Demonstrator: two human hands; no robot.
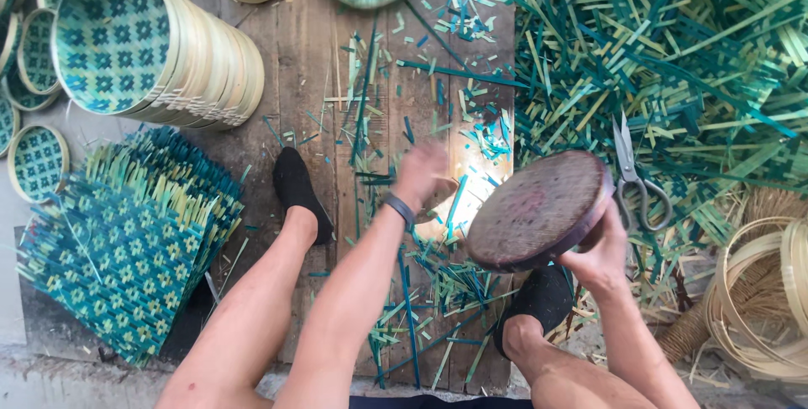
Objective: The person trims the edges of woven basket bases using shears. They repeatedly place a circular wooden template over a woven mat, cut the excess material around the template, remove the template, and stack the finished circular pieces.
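My right hand (599, 251) grips the lower rim of a round dark wooden disc (539, 207), held tilted above the plank floor. My left hand (421, 172) is blurred, just left of the disc, with its fingers curled near a pale object on the planks; I cannot tell whether it holds anything. A dark band sits on the left wrist (401, 207). Both my legs stretch forward, with feet in black socks (296, 188) on the wood.
Stacked round woven baskets (151, 47) lie at upper left, flat green-and-teal woven mats (126, 241) at left. A heap of cut bamboo strips (673, 55) fills the upper right, with scissors (633, 175) on it. Pale bamboo hoops (762, 300) lie at right.
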